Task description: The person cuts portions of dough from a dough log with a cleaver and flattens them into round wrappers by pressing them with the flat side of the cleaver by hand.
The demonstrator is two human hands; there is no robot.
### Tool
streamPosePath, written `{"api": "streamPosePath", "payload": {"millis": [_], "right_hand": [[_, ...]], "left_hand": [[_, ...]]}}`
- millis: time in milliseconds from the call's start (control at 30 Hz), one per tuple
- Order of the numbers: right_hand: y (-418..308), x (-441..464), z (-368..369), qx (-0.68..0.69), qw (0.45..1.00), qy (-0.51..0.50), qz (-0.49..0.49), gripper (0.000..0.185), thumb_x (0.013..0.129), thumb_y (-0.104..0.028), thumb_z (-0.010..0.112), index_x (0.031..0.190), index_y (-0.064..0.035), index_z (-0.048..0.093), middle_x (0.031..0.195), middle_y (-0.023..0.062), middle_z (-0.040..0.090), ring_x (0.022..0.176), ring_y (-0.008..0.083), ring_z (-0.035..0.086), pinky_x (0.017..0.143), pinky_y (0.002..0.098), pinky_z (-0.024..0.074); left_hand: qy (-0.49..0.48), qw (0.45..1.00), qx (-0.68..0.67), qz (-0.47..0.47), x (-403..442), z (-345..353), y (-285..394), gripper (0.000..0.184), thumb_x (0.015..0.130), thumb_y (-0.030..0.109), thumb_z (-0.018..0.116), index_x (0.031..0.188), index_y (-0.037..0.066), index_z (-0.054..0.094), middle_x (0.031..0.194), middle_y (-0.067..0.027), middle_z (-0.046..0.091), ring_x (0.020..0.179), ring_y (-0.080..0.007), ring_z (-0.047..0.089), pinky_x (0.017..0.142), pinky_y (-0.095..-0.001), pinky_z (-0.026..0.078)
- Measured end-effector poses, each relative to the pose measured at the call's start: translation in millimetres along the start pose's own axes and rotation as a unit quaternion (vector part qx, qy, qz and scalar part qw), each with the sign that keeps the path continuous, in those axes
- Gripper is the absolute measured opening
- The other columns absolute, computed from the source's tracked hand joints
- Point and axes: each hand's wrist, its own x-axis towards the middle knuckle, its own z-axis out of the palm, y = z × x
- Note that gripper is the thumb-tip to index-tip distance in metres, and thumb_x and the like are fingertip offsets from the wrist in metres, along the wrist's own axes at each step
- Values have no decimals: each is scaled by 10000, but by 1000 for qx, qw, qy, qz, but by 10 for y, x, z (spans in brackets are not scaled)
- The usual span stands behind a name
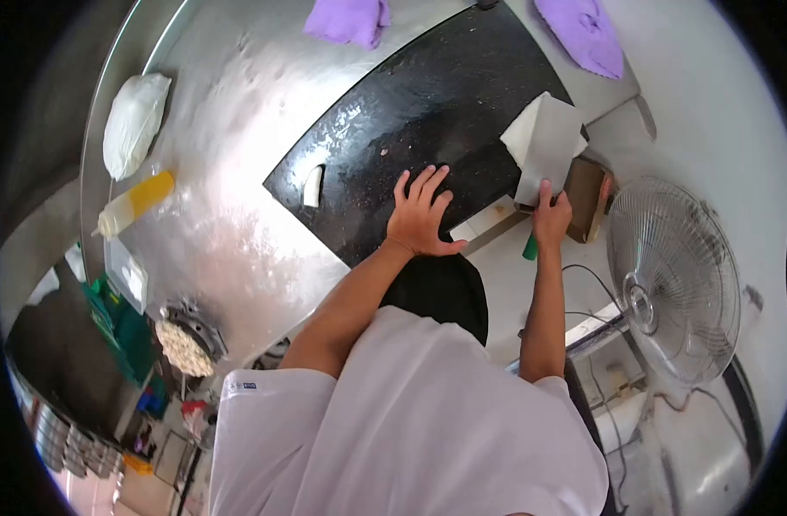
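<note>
My left hand [421,215] lies with spread fingers on the near edge of the black board [411,112], holding nothing. My right hand [550,217] grips a broad cleaver [548,142] with a green handle, at the board's right end. Behind the blade, partly covered by it, is a white piece [521,136] that I cannot identify. A small white piece [313,187] rests near the left corner of the board.
Purple cloths [349,21] [585,33] lie beyond the board. A wire fan [673,284] and an open brown box [588,199] are at right. At left, a yellow squeeze bottle [140,202] and a white bag [135,126] sit on the metal table [230,146].
</note>
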Motion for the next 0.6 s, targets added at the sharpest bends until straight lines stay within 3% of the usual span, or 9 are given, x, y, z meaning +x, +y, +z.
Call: {"api": "streamPosePath", "payload": {"millis": [67, 167, 267, 300, 333, 400, 467, 600], "right_hand": [[-21, -157, -114, 76, 987, -65, 129, 493, 1008, -441, 629, 989, 52, 655, 754, 168, 658, 632, 285, 618, 647, 395, 499], [225, -575, -140, 50, 986, -22, 155, 479, 992, -429, 654, 901, 41, 641, 698, 162, 634, 612, 268, 615, 624, 401, 497], [53, -1435, -495, 12, 993, 57, 99, 496, 966, -436, 691, 814, 33, 640, 717, 202, 680, 610, 306, 644, 607, 428, 509], [263, -1735, -546, -6, 986, 6, 168, 474, 955, -440, 707, 868, 25, 680, 742, 202, 708, 620, 316, 664, 623, 435, 523], [62, -2118, -688, 53, 980, 65, 183, 465, 953, -444, 709, 883, 16, 702, 723, 193, 703, 607, 308, 663, 625, 441, 530], [189, -2843, -734, 107, 976, 82, 168, 502, 959, -466, 693, 872, 28, 674, 774, 219, 697, 682, 325, 683, 661, 446, 528], [283, -3495, -762, 69, 978, 110, 162, 543, 972, -506, 658, 886, 29, 667, 808, 237, 695, 751, 392, 681, 700, 470, 533], [226, -4512, -764, 30, 954, 199, 222, 637, 987, -582, 586, 887, 45, 632, 809, 266, 668, 798, 445, 653, 764, 527, 526]], "left_hand": [[1, 1000, -17, 17, -11, 4, 13, 803, 672, 713, 713, 1145, 70, 623, 1524, -184, 436, 1446, -380, 363, 1169, -625, 182], [32, 998, -29, 39, 51, -7, 43, 722, 653, 640, 741, 1087, 69, 655, 1521, -171, 452, 1432, -357, 380, 1160, -626, 195], [61, 994, -49, 81, 67, -31, 185, 614, 667, 461, 785, 1122, 77, 634, 1471, -201, 475, 1365, -416, 417, 1122, -633, 271], [113, 985, -60, 120, 57, 56, 194, 588, 696, 434, 766, 1139, 75, 624, 1458, -206, 497, 1351, -428, 424, 1128, -621, 264], [125, 982, -48, 131, 16, 67, 223, 532, 777, 439, 725, 1147, 72, 622, 1444, -209, 517, 1338, -429, 432, 1116, -594, 276], [152, 976, 4, 157, -50, 41, 226, 422, 942, 464, 604, 1134, 88, 620, 1443, -174, 549, 1292, -382, 502, 1044, -561, 328], [170, 969, 33, 174, -71, 31, 177, 398, 977, 480, 580, 1132, 115, 615, 1438, -137, 570, 1232, -369, 572, 969, -543, 414], [162, 962, 128, 177, -38, 221, -54, 406, 981, 494, 579, 1150, 127, 611, 1442, -127, 555, 1259, -363, 562, 967, -533, 433]]}}
